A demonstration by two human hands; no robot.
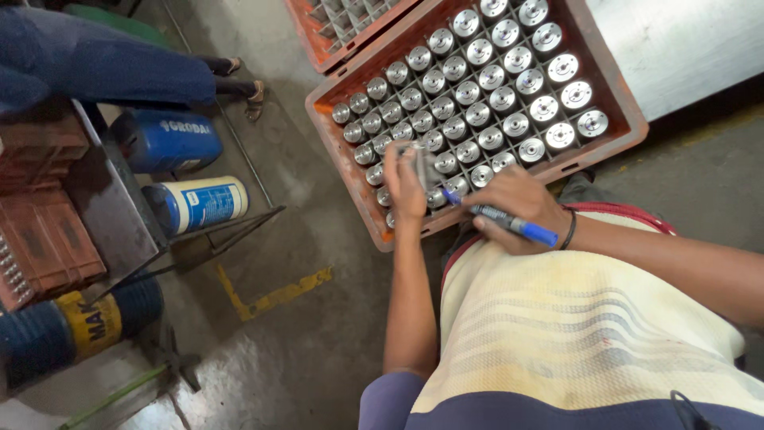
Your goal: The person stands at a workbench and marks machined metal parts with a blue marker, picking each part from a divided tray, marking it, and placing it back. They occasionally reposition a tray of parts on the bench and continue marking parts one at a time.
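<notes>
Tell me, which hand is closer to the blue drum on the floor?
Left. The left hand is over the crate's near-left corner, toward the blue drum; the right hand, holding a marker, is farther.

We look down on a worn workshop floor.
We see grey concrete floor (302, 334) stained dark, a chipped yellow painted line (274, 296) across it, a metal stand (119, 207) at left with rust-red crates (40, 239), and a pale metal sheet (684, 40) at upper right.
</notes>
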